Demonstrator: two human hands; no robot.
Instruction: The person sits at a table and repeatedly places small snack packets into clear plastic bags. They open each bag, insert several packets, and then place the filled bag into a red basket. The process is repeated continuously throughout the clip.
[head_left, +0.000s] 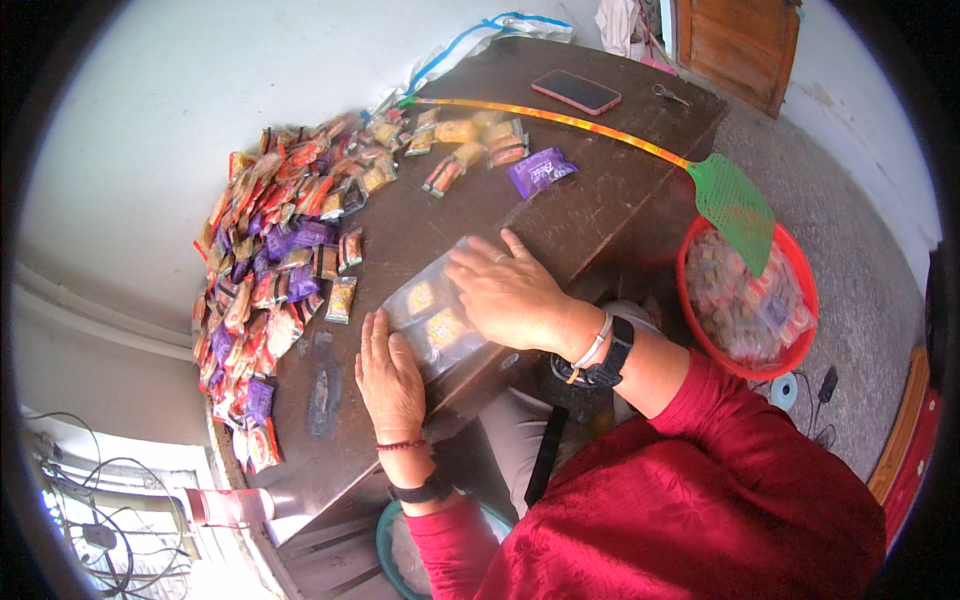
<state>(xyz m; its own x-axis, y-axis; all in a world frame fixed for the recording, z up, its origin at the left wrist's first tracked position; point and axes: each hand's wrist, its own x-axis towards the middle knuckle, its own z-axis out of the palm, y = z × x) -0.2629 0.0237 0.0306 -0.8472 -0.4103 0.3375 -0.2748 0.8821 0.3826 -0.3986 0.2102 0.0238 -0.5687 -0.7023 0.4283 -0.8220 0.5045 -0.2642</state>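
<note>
A clear plastic bag (411, 283) lies flat near the front edge of the dark wooden table. Two small wrapped snacks with yellow patterned faces (444, 328) show through it. My right hand (510, 289) rests palm down over the right part of the bag, fingers spread, covering whatever lies beneath. At the bag's lower left edge, my left hand (390, 375) touches it with extended fingers. Left of the bag spreads a large heap of small wrapped snacks (277, 232) in red, purple and clear packets. One yellow packet (341, 299) sits at the heap's near edge.
A purple snack packet (541, 172), a phone (577, 91) and keys (670, 94) lie farther back. A fly swatter (731, 202) reaches across the table, its green head above a red basket (808, 289) of bagged snacks. A pink cylindrical container (229, 507) stands lower left; a teal tub (386, 536) sits below.
</note>
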